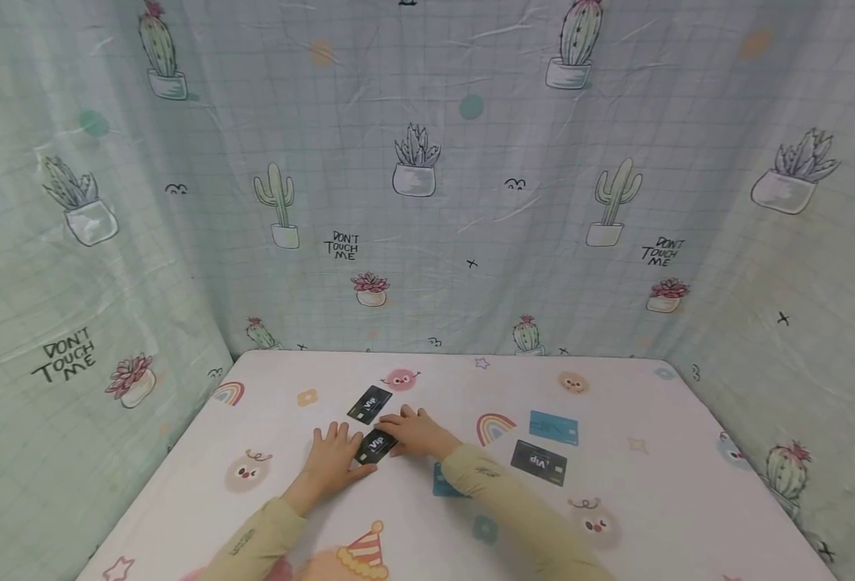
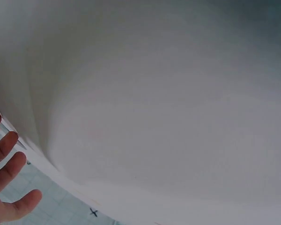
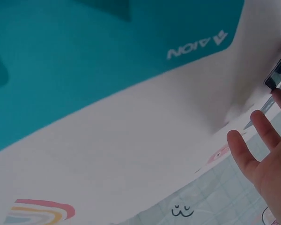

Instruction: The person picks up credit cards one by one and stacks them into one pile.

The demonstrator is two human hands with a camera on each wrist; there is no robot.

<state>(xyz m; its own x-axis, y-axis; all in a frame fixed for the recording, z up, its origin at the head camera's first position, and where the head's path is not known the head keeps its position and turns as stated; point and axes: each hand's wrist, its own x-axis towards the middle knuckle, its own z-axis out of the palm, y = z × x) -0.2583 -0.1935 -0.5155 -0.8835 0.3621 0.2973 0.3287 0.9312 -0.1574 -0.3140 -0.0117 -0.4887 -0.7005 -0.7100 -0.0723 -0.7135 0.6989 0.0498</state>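
In the head view, a black VIP card (image 1: 376,446) lies at an angle on the white table between both hands. My left hand (image 1: 331,464) is at its left side, fingers spread, with the index fingertip and thumb at the card's edges. From the right, my right hand (image 1: 419,434) reaches over, its fingertips at the card's upper right edge. Just above it lies another black VIP card (image 1: 369,404). Under the right forearm, a blue card (image 1: 448,482) is partly hidden. The right wrist view shows a blue card (image 3: 107,56) close up and a dark card (image 3: 275,74) by the fingers.
Farther right on the table (image 1: 427,549) lie a blue card (image 1: 554,428) and a black VIP card (image 1: 539,462), one below the other. A cactus-print curtain (image 1: 456,218) encloses the back and both sides.
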